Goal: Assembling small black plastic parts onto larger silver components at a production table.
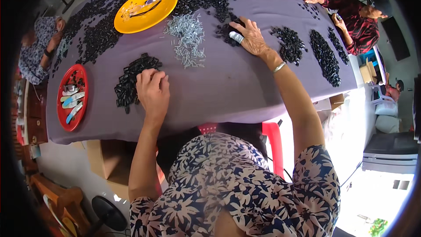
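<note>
My left hand [152, 90] is beside a pile of short black plastic-looking pieces [127, 85], its fingers curled. Whatever its fingertips pinch, if anything, is hidden. Farther to the right, my right hand [252, 38] reaches over a smaller heap of black pieces [226, 34]. Its fingers are stretched and apart, touching the heap's right side, and one digit wears a white wrapping. Between the hands, slightly farther off, lies a pile of thin clear rods [186, 35].
A purple-grey cloth [210, 92] covers the table. On it are a yellow plate [169, 6] with small items, a red tray [61, 116] holding glasses and blue-and-white tools, and more black piles [325, 59]. One person [359, 19] sits at right, another [37, 52] at left.
</note>
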A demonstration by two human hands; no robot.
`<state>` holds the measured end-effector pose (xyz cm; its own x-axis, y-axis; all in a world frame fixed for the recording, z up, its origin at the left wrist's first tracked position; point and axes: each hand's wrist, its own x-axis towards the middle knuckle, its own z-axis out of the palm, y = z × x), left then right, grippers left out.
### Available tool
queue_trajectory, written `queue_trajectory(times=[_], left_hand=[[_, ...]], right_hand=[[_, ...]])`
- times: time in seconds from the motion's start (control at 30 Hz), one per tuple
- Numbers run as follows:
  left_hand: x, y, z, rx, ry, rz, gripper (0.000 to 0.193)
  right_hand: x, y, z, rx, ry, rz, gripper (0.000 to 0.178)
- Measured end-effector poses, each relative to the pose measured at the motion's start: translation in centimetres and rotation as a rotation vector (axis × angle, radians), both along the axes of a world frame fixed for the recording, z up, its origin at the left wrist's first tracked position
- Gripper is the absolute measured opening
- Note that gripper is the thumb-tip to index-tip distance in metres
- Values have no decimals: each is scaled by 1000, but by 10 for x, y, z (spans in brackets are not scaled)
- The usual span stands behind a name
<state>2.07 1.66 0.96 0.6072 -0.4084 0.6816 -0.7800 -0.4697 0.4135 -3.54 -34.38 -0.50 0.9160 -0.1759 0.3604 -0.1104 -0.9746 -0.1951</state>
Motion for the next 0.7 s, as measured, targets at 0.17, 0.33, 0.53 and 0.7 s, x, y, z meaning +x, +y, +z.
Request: queue_trajectory(times=[0.17,0.33,0.53,0.7], left_hand=[[1,-1,-6,9,-30,21,15],[0,1,-9,20,-32,13,15],[-2,3,-10,20,-31,16,13],[-4,1,-10,-14,-41,-44,12]], right_hand=[[-46,28,15,-88,48,33,50],[-86,50,17,-110,66,21,51],[-126,58,32,27,-273,-54,41],[-159,30,19,666,-550,-337,13]])
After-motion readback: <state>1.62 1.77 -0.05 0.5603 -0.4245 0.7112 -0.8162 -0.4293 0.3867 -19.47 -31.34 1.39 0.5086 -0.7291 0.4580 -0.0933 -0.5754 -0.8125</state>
